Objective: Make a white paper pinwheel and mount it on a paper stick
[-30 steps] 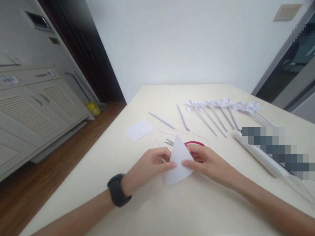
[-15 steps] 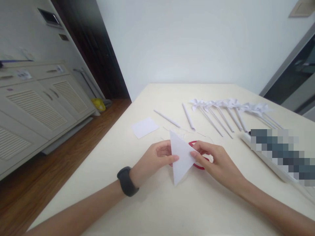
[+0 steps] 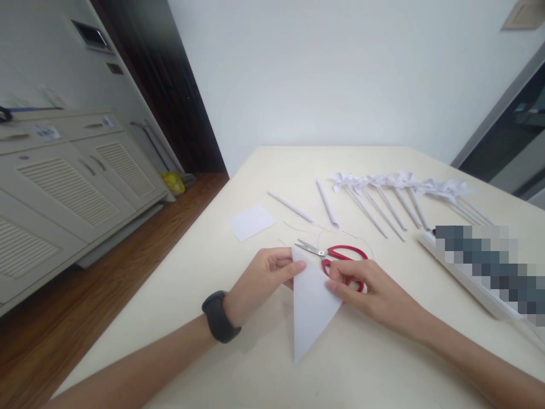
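Note:
A folded white paper triangle (image 3: 314, 304) is held above the table between both hands, one point hanging down toward me. My left hand (image 3: 272, 270), with a black band on the wrist, pinches its upper left edge. At the right corner, the thumb and fingers of my right hand (image 3: 361, 287) pinch the paper. Behind the paper lie red-handled scissors (image 3: 347, 250) on the table, their blades slightly apart and pointing left. My right hand partly covers the lower handle loop.
A white paper sheet (image 3: 252, 222) lies left of two rolled paper sticks (image 3: 327, 203). Several paper pinwheels (image 3: 400, 180) on sticks are lined up at the back right. Thin wire pieces (image 3: 298, 227) lie beyond the scissors. A long white object (image 3: 462, 278), partly blurred out, is at the right.
The paper triangle has shifted down toward me and turned slightly, both hands still pinching it. The scissors' blades, hidden behind it before, now show.

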Demonstrator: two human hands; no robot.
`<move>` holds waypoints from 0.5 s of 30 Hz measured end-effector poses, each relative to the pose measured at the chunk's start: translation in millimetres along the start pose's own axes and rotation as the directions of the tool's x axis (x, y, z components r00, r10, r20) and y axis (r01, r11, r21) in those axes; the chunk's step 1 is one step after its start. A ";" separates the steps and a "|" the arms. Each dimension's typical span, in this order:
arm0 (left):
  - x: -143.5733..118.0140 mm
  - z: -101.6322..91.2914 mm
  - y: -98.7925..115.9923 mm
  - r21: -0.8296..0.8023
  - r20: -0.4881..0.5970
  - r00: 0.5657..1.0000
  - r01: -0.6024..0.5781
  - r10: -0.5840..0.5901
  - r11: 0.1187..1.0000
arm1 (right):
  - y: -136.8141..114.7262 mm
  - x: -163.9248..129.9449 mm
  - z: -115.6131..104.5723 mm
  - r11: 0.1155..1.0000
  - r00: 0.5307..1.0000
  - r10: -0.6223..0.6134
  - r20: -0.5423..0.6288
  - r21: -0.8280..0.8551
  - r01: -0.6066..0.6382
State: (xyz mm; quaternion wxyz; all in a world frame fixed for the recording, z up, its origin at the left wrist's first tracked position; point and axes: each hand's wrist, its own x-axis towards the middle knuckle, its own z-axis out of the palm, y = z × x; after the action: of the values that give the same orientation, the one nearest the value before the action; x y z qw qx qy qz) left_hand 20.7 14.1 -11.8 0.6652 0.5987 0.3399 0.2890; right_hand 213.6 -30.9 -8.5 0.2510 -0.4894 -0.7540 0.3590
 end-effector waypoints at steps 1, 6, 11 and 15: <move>-0.2 -0.4 0.9 0.005 -0.003 1.000 0.000 0.000 1.000 | -0.4 0.0 -0.8 1.000 1.000 -0.004 0.008 0.004 0.004; -2.0 1.4 2.5 0.025 -0.023 1.000 -0.012 0.013 1.000 | 0.3 -0.6 -1.7 1.000 0.999 -0.019 0.036 0.009 0.019; -1.7 0.9 2.3 0.046 -0.058 0.998 -0.026 0.029 0.999 | 2.9 -1.5 -0.1 1.000 0.998 -0.030 0.063 0.011 0.029; -1.0 -3.1 1.9 0.050 -0.085 0.996 -0.027 0.031 0.998 | 2.8 -2.4 0.5 0.999 0.996 -0.038 0.076 0.012 0.037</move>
State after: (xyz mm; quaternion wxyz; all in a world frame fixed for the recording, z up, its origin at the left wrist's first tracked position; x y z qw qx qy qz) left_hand 17.7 15.4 -10.0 0.6309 0.6068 0.3663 0.3156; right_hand 215.7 -32.5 -11.1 0.2311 -0.4597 -0.7703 0.3766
